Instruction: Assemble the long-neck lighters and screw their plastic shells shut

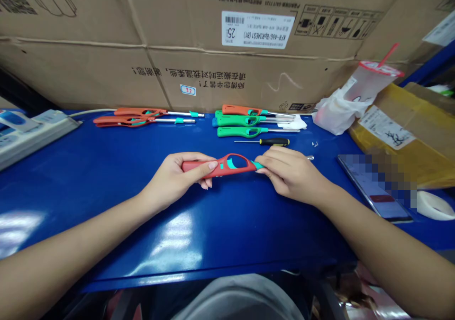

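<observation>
A red long-nose lighter (234,164) with teal trigger parts lies crosswise just above the blue table (106,178), held at both ends. My left hand (181,175) is closed around its handle end. My right hand (291,173) is closed around the nozzle end, where a bit of metal tube (310,158) sticks out past the fingers. Behind the hands lies a small black and yellow screwdriver (272,141).
Two red lighters (135,117) lie at the back left, and green lighters with one red (245,120) at the back middle. Cardboard boxes (213,50) wall the back. A phone (377,187), tape roll (435,205), plastic cup (369,80) and yellow package (419,135) sit right; a power strip (28,132) sits left.
</observation>
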`<action>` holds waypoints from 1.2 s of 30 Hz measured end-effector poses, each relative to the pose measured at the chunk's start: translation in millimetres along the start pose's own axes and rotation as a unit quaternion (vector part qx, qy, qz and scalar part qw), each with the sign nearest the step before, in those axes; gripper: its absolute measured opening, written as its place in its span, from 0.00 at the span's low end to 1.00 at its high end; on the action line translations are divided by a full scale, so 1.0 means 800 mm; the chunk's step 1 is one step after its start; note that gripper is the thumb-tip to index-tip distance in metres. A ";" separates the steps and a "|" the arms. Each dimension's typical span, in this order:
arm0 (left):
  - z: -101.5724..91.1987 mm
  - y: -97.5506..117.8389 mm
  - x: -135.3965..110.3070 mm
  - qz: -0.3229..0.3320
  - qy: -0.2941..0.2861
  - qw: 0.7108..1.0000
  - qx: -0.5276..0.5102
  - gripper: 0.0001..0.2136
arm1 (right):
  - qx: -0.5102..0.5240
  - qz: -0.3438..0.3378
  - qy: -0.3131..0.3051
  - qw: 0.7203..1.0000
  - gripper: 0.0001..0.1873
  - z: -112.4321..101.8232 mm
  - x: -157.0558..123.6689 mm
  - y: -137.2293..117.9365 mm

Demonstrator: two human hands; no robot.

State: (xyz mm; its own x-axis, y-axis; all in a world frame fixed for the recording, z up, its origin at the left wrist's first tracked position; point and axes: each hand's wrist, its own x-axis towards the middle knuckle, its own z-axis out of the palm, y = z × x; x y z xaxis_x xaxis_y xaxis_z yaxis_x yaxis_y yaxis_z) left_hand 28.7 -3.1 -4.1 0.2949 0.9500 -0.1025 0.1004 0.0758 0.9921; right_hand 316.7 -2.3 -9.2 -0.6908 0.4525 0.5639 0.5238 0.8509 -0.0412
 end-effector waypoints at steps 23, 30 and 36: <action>0.002 0.000 0.007 0.029 0.001 0.999 0.028 0.14 | 0.052 0.056 -0.044 0.996 0.08 0.013 -0.002 0.004; -0.002 -0.009 0.017 0.005 0.026 0.996 -0.085 0.24 | 0.080 0.175 -0.070 0.979 0.10 0.004 0.001 0.016; -0.006 -0.009 0.012 0.042 0.007 0.997 -0.064 0.20 | 0.072 0.146 -0.038 0.986 0.10 -0.006 -0.004 0.033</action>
State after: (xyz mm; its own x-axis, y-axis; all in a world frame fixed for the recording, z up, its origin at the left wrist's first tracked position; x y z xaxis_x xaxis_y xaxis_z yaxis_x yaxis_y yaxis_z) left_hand 26.1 6.9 -11.9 0.2841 0.9586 -0.0193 -0.0466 0.0339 0.9983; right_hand 335.4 17.5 -8.1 -0.5596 0.6979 0.4470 0.6339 0.7079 -0.3115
